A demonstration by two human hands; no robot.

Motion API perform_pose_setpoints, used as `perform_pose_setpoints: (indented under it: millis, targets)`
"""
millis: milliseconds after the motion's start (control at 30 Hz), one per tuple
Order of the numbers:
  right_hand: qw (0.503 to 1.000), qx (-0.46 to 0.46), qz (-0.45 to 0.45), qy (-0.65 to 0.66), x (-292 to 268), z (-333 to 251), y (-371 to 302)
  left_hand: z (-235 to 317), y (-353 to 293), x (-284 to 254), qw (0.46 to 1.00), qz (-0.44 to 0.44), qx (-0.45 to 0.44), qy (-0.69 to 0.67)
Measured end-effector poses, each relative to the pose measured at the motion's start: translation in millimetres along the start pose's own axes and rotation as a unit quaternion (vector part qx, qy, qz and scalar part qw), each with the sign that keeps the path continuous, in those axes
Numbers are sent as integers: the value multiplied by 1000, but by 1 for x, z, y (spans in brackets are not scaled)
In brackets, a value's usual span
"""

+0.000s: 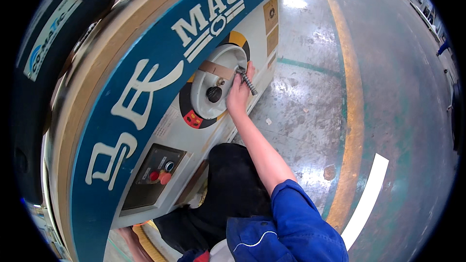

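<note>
A white round handwheel (pixel 200 86) is mounted on the pale side panel of a large machine, with a brown strip across it and a black knob (pixel 213 94) on its face. My right hand (pixel 238 92) is closed at the wheel's right rim, where a ribbed metal handle (pixel 250 84) juts out beside the fingers. Part of the grip is hidden by the hand itself. At the lower left, my left hand (pixel 125 234) reaches in behind the machine's lower edge; its fingers are out of sight.
A control box (pixel 150 179) with red buttons and a selector knob (pixel 169 166) sits low on the panel. A blue lettered band (pixel 160 82) curves above. To the right lies a grey-green floor (pixel 388 92) with a yellow line (pixel 354 116) and a white strip (pixel 369 199).
</note>
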State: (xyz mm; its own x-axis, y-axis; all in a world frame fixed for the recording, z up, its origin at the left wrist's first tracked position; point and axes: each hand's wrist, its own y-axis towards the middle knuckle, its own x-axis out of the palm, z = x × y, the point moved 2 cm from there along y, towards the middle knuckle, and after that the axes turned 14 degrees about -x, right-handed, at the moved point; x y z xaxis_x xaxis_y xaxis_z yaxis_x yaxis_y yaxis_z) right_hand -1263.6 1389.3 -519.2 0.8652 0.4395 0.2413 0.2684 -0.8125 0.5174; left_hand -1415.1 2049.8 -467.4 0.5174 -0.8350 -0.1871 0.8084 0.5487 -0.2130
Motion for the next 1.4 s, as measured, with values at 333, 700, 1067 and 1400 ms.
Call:
perform_pose_setpoints:
  millis: [333, 700, 1067, 1400]
  targets:
    - [964, -222, -89, -119, -9, -3, 54, 5, -10, 14, 1000, 0, -1, 12]
    - [984, -93, -101, -114, -41, -10, 57, 13, -17, 13, 1000, -17, -7, 10]
    - [985, -81, -126, -87, -43, 8, 43, 13, -9, 29, 1000, -12, -2, 8]
    - [953, -109, -244, -141, -73, -63, 109, 9, -6, 13, 1000, 1, 4, -17]
